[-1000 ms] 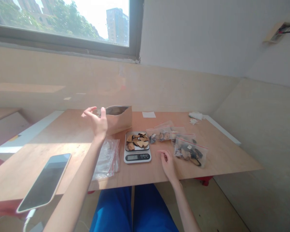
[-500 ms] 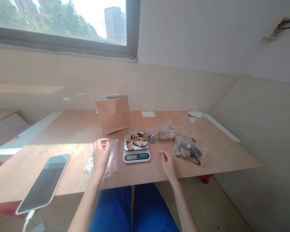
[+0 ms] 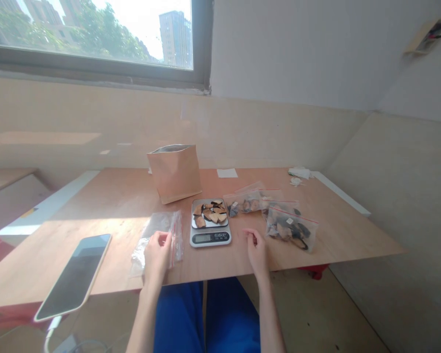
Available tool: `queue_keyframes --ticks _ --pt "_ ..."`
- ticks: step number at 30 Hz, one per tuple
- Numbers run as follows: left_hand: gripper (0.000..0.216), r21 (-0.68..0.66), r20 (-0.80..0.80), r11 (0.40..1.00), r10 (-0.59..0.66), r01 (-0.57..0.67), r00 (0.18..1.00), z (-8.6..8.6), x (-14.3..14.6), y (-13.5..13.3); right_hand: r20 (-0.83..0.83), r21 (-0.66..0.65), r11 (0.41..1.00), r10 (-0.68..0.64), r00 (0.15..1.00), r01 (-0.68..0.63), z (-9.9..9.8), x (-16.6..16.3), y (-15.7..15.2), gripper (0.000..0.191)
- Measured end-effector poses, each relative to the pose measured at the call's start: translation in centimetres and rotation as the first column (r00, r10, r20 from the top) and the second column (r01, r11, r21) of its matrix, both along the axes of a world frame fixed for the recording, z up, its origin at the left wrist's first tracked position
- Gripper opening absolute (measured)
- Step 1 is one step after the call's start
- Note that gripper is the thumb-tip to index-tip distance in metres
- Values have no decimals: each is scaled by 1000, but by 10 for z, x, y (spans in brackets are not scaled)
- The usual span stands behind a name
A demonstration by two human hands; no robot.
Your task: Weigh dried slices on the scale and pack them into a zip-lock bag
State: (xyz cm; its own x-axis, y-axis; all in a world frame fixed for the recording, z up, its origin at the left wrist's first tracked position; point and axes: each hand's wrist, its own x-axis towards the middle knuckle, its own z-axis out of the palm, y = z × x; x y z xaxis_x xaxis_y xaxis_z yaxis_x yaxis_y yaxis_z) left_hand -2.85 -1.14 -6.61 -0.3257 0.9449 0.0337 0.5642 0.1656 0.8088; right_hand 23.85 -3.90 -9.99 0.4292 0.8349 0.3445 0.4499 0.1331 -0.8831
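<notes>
My left hand (image 3: 157, 252) lies over a stack of clear zip bags (image 3: 158, 223) with red seal strips. Its fingers are curled in by the strips; whether a bag is pinched between them is hidden. A small digital kitchen scale (image 3: 210, 239) stands between my hands, with dried brown, dark-edged slices (image 3: 209, 213) on its plate. To the right of the scale my right hand (image 3: 257, 250) rests by the table, fingers loosely bent and apart, with nothing seen in them. Just beyond it lies a filled zip bag (image 3: 292, 230) of dark and tan pieces.
Behind the scale a brown paper pouch (image 3: 174, 174) stands with its top open. More filled zip bags (image 3: 248, 201) lie at the back right. A phone (image 3: 75, 274) on a white cable sits at the left front. White paper (image 3: 227, 173) lies near the wall.
My left hand has come down and slightly right onto the clear zip bags. My right hand stays about where it was, beside the scale. The view has shifted slightly.
</notes>
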Motion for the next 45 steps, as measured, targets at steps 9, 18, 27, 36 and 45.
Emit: queue_keyframes --ticks 9,18,27,36,45 --pt "29 261 208 963 -131 74 969 25 54 -37 -199 17 897 436 878 -442 53 -99 -13 23" --pt "27 244 340 872 -486 423 805 27 55 -41 -423 56 892 429 798 -449 57 -115 -15 23" --pt "31 294 370 858 -508 421 778 38 44 -45 -407 69 873 467 785 -483 63 -111 -17 24" --pt "30 275 274 837 -541 474 795 38 46 -48 -499 68 906 394 772 -419 65 -113 -16 19" --pt "34 320 334 947 -104 -9 937 46 30 -47 -393 12 994 107 913 -111 44 -82 -5 28"
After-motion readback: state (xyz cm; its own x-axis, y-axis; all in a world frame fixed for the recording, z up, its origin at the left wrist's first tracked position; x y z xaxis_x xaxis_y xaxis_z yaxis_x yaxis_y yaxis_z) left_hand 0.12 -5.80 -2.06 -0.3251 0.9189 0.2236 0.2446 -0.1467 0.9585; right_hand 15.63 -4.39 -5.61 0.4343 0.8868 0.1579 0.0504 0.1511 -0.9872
